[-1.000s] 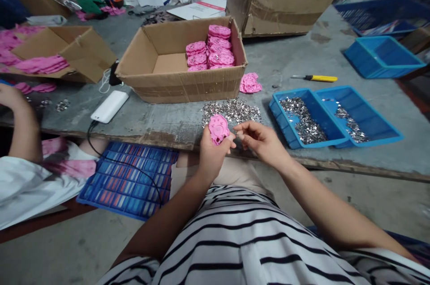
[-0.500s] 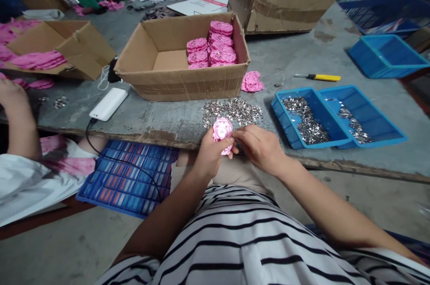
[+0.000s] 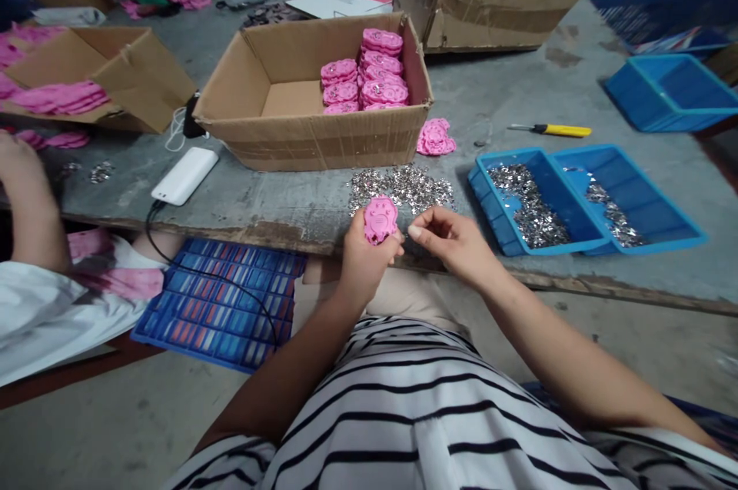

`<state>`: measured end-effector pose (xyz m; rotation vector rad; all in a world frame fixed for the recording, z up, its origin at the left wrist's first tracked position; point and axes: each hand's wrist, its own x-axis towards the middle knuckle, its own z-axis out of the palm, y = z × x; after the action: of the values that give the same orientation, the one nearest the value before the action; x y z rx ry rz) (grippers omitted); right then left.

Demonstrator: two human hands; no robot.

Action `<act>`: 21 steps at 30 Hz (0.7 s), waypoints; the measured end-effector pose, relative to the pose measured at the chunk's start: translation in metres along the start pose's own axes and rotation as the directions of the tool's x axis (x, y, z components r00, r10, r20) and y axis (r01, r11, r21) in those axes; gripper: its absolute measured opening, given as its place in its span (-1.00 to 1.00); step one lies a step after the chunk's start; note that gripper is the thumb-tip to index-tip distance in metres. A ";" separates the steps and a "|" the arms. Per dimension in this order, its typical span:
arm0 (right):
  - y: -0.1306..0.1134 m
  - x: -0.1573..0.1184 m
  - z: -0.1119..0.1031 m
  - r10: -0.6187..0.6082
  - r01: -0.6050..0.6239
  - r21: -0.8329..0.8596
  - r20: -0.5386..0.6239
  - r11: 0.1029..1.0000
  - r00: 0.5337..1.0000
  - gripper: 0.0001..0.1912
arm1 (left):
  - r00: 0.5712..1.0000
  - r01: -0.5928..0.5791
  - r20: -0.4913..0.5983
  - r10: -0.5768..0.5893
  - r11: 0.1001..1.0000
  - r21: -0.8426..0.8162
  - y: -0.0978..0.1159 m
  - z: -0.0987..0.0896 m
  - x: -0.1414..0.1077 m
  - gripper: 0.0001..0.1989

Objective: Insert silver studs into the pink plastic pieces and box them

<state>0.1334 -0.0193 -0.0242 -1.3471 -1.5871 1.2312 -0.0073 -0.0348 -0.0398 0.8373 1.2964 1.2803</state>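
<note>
My left hand is closed round a pink scalloped-edged piece, its face with small raised marks tilted up to me. Just right of it, my right hand is apart from the piece, thumb and forefinger pinched together. Whatever is between those fingertips is too small to make out. Past both hands, a scattered pile of small shiny metal pieces lies near the table edge. A few more pink pieces are heaped beyond that pile.
A cardboard box behind the pile holds stacked pink pieces. To the right stand blue bins with metal bits and a yellow-handled screwdriver. At left are a white power bank with a cable and another person's arm.
My right hand has drawn back to the right, off the pink piece. In my left hand the piece has tilted, showing its face more squarely.
</note>
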 end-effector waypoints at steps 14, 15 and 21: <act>0.001 -0.005 0.011 -0.009 0.063 0.271 -0.198 0.960 0.980 -0.74 | 0.925 0.175 0.378 0.029 0.853 -0.492 0.002 -0.006 -0.009 -0.49; 0.001 -0.006 0.014 -0.002 0.061 0.284 -0.205 0.957 0.979 -0.74 | 0.923 0.176 0.383 0.033 0.850 -0.497 0.001 -0.007 -0.010 -0.45; -0.001 -0.009 0.024 0.067 0.002 0.405 -0.158 0.914 0.985 -0.69 | 0.945 0.130 0.323 0.048 0.852 -0.507 0.000 -0.009 -0.012 -0.39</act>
<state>0.1124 -0.0336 -0.0302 -1.1754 -1.1174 1.3387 -0.0143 -0.0479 -0.0392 0.5878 0.6451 1.3080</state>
